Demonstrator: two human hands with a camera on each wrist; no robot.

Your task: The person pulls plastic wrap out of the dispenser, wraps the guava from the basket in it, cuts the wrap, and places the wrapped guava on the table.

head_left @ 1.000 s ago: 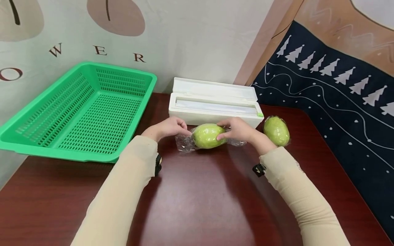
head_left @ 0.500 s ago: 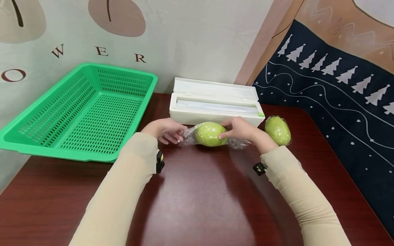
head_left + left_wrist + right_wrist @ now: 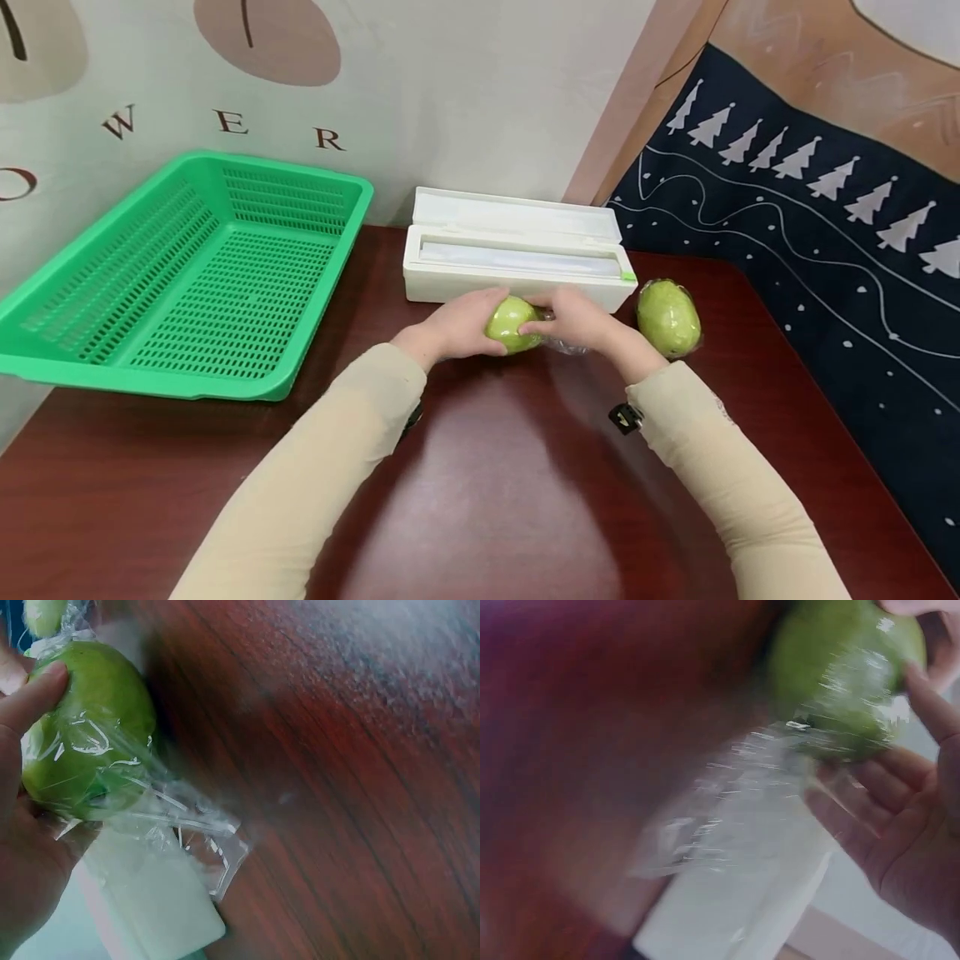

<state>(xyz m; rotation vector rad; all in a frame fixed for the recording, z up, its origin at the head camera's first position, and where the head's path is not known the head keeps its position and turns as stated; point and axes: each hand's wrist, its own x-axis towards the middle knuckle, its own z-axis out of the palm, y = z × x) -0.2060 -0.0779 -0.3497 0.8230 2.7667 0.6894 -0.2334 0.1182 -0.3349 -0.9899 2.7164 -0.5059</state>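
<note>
An oval green fruit (image 3: 513, 324) in clear cling film lies between both hands in the head view, in front of a white film box. My left hand (image 3: 463, 325) grips its left end, with the thumb on the near side. My right hand (image 3: 573, 320) holds its right end between thumb and fingers. Loose cling film (image 3: 214, 851) sticks out past the fruit in the left wrist view. Another loose tail of film (image 3: 697, 817) trails from it in the right wrist view, which is blurred. A second wrapped green fruit (image 3: 669, 318) rests to the right, untouched.
The white cling film box (image 3: 517, 283) stands behind the hands, its lid raised and a roll inside. To the left is a green perforated basket (image 3: 281, 385). Everything stands on a dark red wooden table (image 3: 495, 500) against printed cloth walls.
My left hand has let go of the loose film on the left and moved right onto the fruit, covering its left end. My right hand stays at the fruit's right end.
</note>
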